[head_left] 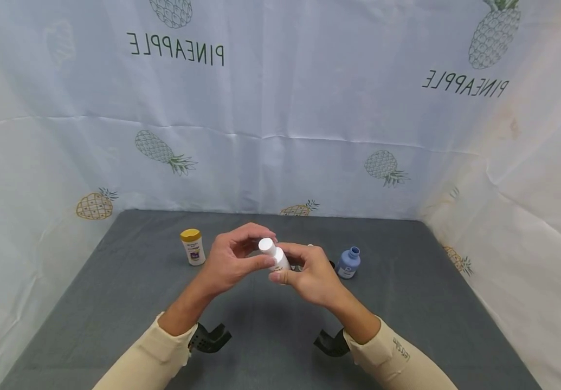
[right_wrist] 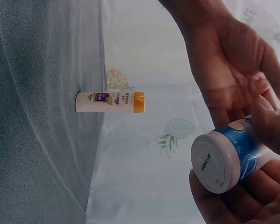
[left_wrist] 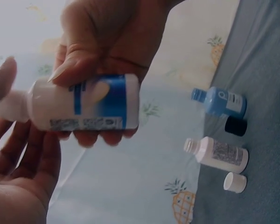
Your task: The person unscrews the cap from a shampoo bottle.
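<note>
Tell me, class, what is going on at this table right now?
A person holds a white bottle with a blue label above the grey table. The right hand grips its body, and the left hand's fingers are at its white cap. On the table stand a yellow-capped bottle, an open blue bottle and an open white bottle, with two loose caps beside them.
</note>
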{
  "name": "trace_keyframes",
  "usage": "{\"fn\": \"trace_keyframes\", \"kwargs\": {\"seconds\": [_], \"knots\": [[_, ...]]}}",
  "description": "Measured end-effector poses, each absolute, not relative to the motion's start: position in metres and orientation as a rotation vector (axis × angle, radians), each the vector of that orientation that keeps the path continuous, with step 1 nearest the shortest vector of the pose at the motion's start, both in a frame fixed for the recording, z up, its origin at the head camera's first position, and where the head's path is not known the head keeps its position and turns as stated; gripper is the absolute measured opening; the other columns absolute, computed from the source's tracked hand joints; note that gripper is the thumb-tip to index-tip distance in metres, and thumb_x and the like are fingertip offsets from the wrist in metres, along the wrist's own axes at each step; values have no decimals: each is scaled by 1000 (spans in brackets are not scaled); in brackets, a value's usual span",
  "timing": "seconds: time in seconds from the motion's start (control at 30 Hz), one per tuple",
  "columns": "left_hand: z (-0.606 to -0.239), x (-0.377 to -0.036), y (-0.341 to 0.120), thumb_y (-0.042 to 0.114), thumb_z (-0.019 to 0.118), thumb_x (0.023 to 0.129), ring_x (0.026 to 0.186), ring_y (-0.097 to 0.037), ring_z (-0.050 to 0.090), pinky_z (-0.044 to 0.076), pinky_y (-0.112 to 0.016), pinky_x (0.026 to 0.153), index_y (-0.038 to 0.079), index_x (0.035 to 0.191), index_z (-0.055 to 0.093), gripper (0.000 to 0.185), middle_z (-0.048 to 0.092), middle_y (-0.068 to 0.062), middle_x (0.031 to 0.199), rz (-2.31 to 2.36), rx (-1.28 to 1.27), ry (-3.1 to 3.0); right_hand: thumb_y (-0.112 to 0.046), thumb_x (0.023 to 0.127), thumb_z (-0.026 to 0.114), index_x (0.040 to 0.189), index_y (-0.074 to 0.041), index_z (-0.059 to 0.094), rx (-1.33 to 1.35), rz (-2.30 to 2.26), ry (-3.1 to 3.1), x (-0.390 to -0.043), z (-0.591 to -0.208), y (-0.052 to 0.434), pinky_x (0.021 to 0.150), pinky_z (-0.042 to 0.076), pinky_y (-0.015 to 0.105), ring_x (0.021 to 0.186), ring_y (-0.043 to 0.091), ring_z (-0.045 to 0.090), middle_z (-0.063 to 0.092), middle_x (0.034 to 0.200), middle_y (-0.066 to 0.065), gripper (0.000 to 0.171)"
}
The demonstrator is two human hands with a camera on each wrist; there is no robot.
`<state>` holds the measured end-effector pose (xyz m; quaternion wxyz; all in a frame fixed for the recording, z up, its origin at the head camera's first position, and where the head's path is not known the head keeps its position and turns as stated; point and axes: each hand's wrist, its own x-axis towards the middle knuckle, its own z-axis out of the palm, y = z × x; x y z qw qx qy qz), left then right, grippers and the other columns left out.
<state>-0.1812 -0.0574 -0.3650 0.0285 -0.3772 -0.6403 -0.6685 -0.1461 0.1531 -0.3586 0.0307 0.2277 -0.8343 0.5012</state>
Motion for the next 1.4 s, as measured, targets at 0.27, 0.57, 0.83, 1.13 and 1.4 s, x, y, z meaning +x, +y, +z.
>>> {"fn": "trace_keyframes", "kwargs": {"seconds": [0.27,0.57,0.83,1.13,1.4], "knots": [[-366,-184,-63,-1,70,97,112,-7,70,60,-24,97,-13,133,61,39,66,-29,129,-2098,-1247,-1959,-11,87,84,134,-9,71,682,1531,-2582,-147,-358,154,89,60,29,102,20,72,76,124,7,49],[-364,-182,-60,0,77,92,101,-10,70,61,-25,93,-4,121,69,31,71,-9,116,-2054,-1111,-2008,-9,88,83,132,-10,71,675,1548,-2581,-146,-358,153,89,60,29,100,19,73,77,122,7,45],[-363,-183,-58,2,79,91,109,-7,71,59,-25,98,-6,127,66,39,68,-26,123,-2066,-1118,-1985,-9,88,83,132,-10,72,675,1542,-2569,-148,-357,154,87,61,33,97,18,72,78,119,7,45],[-362,-186,-62,-1,72,95,116,-10,72,62,-29,94,-11,133,62,41,73,-16,130,-2106,-1268,-1914,-9,87,84,133,-9,71,681,1560,-2555,-149,-355,154,90,61,39,101,19,73,77,121,8,48],[-361,-185,-62,-2,77,90,102,-9,71,62,-26,92,-6,127,67,38,69,-24,122,-2021,-1167,-2001,-11,88,83,134,-8,70,713,1563,-2556,-149,-357,153,89,60,27,103,20,73,76,125,10,47]]}}
